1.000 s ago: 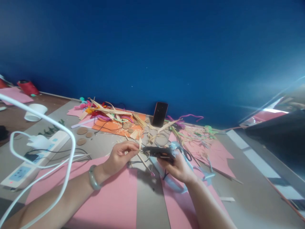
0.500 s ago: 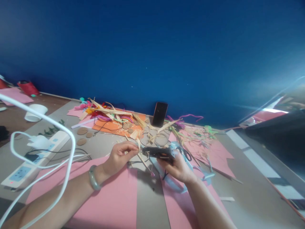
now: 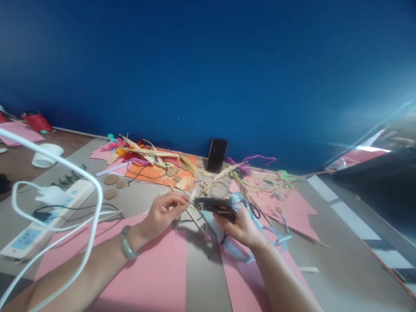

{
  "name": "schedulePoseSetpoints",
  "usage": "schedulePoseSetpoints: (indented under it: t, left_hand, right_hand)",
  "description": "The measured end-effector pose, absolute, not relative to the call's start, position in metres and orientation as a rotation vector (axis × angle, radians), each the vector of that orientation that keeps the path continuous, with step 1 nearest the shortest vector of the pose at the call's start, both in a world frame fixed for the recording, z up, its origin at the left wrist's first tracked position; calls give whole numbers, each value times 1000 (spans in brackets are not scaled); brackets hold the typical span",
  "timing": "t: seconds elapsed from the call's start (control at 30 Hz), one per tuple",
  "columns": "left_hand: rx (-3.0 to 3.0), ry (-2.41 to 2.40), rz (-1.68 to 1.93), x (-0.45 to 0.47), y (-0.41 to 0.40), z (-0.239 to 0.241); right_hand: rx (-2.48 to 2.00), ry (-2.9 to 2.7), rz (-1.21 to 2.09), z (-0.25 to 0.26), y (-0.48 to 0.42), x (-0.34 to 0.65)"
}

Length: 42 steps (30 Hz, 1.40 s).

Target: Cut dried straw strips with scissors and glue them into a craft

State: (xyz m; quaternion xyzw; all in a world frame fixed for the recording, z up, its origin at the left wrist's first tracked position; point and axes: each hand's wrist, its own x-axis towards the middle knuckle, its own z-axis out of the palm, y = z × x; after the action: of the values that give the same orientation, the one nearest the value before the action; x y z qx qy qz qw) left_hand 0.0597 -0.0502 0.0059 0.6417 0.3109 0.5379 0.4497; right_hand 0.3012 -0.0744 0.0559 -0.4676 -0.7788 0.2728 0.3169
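Observation:
My left hand [image 3: 167,211], with a pale bangle [image 3: 128,243] at the wrist, pinches a strip of dried husk [image 3: 192,198] beside a thin stick [image 3: 195,220]. The stick slants down right to a small pinkish end. My right hand [image 3: 238,223] is wrapped round a black glue gun [image 3: 216,205], whose nozzle points left and meets or nearly meets the husk at my left fingertips. Whether glue is coming out is too small to tell.
A phone [image 3: 217,155] leans against the blue wall. Husk strips [image 3: 146,151] and pipe cleaners lie on orange card [image 3: 143,172]. Pink sheets [image 3: 146,273] cover the front. At left are a power strip [image 3: 48,221], a looping white cable [image 3: 98,203] and a white cup [image 3: 47,155]. Scissors [image 3: 254,210] lie right.
The glue gun has shifted slightly left, its nozzle now closer to the husk at my left fingertips. My left hand stays nearly still. The whole view has drifted a little.

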Motion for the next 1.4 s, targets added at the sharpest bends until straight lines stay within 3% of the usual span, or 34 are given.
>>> schedulePoseSetpoints:
  t: [0.3,0.5,0.63,0.93,1.13,1.4]
  left_hand:
    - [1550,777,1327,59,-49,2]
    - [1436,824,1332,58,-45,-1]
    - [1372,851,1344,60,-44,4]
    - [1292,845,1251,63,-48,5]
    - [1378,809,1204,64,-52,0]
    - [1476,778,1179,69,-61,5]
  right_hand:
    - [-1247,-2058,629,55,-75,299]
    - [-1560,-1810,165,47,-68,303]
    - [-1654,-2000,-86,40,-61,305]
    - [-1901,-2267,-335,6,-46,299]
    - [-1736,-2209,-244,10,-52,293]
    - [-1126,-1822,711,25,-84,253]
